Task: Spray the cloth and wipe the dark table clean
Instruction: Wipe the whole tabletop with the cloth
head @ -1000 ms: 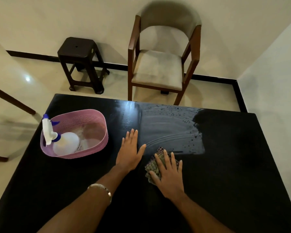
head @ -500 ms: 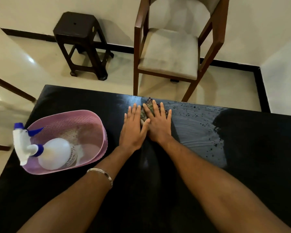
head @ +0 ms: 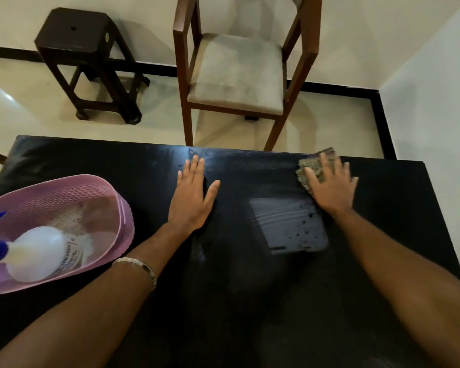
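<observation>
Right hand (head: pixel 331 185) swept cloth (head: pixel 312 167) from beside left hand (head: pixel 191 196) to upper right, near far edge of surface (head: pixel 250 301); fingers flat on cloth, pressing. Left hand flat, empty. Wet streaks mid-frame: wiping under way, right side probably next.

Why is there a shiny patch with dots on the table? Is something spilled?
Nothing looks spilled or broken. The pale patch on the dark table is a damp streaked sheen with droplets, just below the cloth under the right hand.
</observation>
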